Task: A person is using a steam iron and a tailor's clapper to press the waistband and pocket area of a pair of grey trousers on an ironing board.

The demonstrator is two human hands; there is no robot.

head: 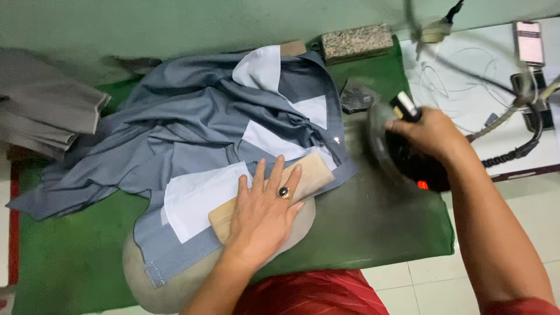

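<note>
The left hand [265, 213] lay flat with fingers spread on a wooden block [274, 195], which pressed the grey garment [192, 128] over a rounded pad [175, 280] at the near edge of the green worktop [373, 221]. The block's long axis ran from near-left to far-right of that pad. To the right of the block, well apart, the right hand [429, 134] was closed around the handle of a black iron [408, 157], blurred.

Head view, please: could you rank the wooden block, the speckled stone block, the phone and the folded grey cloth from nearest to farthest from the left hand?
From the left hand:
1. Wooden block, directly under the fingers.
2. Speckled stone block, up at the board's far edge.
3. Phone and folded grey cloth, far right corner and far left; too close to call.
</note>
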